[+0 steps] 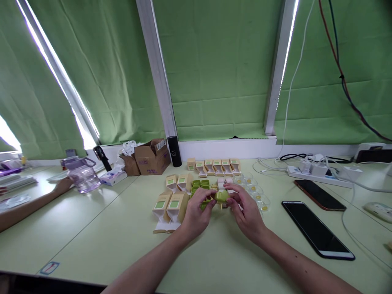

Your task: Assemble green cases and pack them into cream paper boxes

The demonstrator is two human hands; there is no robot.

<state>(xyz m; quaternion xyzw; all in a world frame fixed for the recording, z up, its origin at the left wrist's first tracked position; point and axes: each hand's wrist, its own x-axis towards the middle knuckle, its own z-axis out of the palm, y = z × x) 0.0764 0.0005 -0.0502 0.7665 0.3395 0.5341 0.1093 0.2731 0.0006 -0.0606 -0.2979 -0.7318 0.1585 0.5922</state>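
Observation:
Both my hands meet over the middle of the pale green table (116, 241). My left hand (196, 212) and my right hand (245, 210) pinch a small round green item (221, 196) between their fingertips. Under and behind it lie several small green pieces (200, 184). Tan cartons with green labels (171, 206) stand just left of my left hand, and a row of them (214, 165) stands further back. Several clear round lids with yellow centres (259, 196) lie to the right of my right hand.
Two dark phones (317, 228) (320, 194) lie at the right, near a white power strip with cables (318, 171). A brown cardboard box (152, 157), a black cylinder (174, 151) and a clear water jug (82, 173) stand at the back left. Another person's arm (27, 208) rests at far left.

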